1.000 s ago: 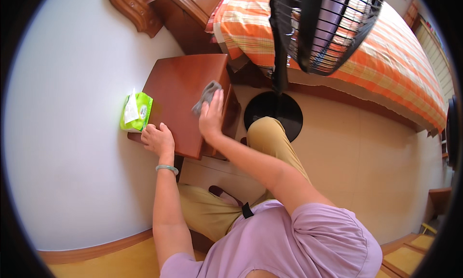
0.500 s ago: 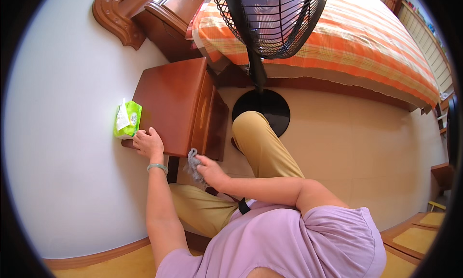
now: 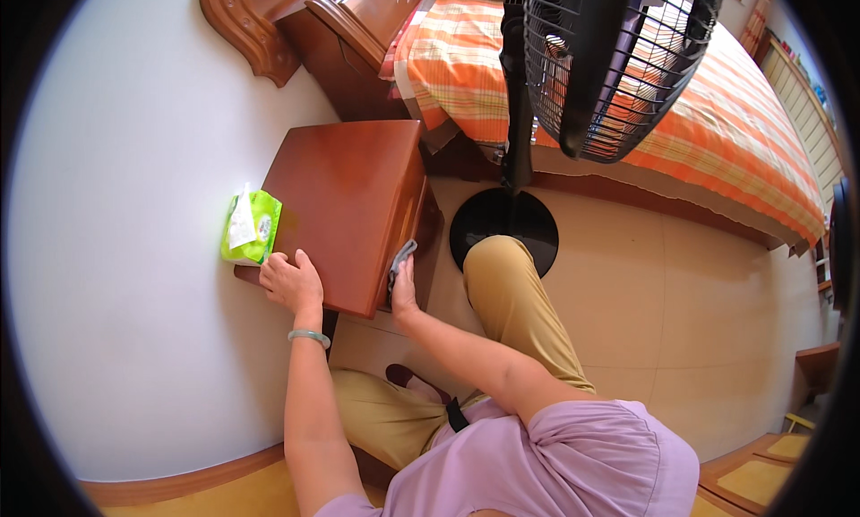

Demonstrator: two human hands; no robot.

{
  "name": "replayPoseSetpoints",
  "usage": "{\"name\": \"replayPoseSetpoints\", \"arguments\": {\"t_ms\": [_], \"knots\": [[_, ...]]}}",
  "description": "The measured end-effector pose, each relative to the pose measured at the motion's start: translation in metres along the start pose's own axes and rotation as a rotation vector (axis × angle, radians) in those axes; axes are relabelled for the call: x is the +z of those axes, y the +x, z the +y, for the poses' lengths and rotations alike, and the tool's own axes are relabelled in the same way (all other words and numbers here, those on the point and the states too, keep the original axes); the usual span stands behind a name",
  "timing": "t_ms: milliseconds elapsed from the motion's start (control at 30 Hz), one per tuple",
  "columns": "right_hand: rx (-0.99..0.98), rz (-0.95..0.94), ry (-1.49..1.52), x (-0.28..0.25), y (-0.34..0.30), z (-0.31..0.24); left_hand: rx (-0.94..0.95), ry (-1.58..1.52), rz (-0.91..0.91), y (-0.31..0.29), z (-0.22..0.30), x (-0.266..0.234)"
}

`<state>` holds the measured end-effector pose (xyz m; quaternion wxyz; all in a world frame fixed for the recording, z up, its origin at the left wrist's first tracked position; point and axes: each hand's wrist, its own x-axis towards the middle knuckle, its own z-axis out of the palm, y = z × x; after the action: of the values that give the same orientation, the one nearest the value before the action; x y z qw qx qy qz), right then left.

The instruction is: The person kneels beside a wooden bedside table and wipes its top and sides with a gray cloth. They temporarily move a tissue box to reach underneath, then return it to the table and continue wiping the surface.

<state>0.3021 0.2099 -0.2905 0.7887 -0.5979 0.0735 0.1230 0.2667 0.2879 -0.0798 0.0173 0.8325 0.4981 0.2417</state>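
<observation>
A reddish-brown wooden nightstand (image 3: 349,190) stands before me against the white wall. My left hand (image 3: 293,282) rests on its near left corner, thumb apart from loosely bent fingers, with a jade-coloured bangle on the wrist. Just beyond those fingers, a bright green pack of tissues (image 3: 254,228) sits at the wall-side edge, a white tissue sticking out of its top. With fingers stretched, my right hand (image 3: 406,288) presses a grey cloth (image 3: 402,255) against the nightstand's drawer front. Part of the cloth is hidden behind the palm.
A black standing fan (image 3: 618,64) rises beyond the nightstand on a round black base (image 3: 488,226). Behind it is a bed (image 3: 466,64) with an orange striped cover and a carved wooden headboard (image 3: 358,20). My bent knee (image 3: 502,266) is close to the fan base.
My right hand has moved forward, from the nightstand's near corner onto the drawer front, and the bunched cloth is now flatter. My left hand stays at the corner. The view has shifted; the fan head has turned.
</observation>
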Motion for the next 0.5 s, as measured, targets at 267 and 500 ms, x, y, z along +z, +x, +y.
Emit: {"name": "replayPoseSetpoints", "arguments": {"t_ms": [267,500], "knots": [[-0.124,0.011,0.135,-0.01,0.123,-0.037,0.035,-0.024,0.004,0.003,0.009,-0.002],[0.138,-0.078,0.486,-0.01,0.222,-0.058,0.119,0.03,0.076,0.001,-0.006,0.008]]}}
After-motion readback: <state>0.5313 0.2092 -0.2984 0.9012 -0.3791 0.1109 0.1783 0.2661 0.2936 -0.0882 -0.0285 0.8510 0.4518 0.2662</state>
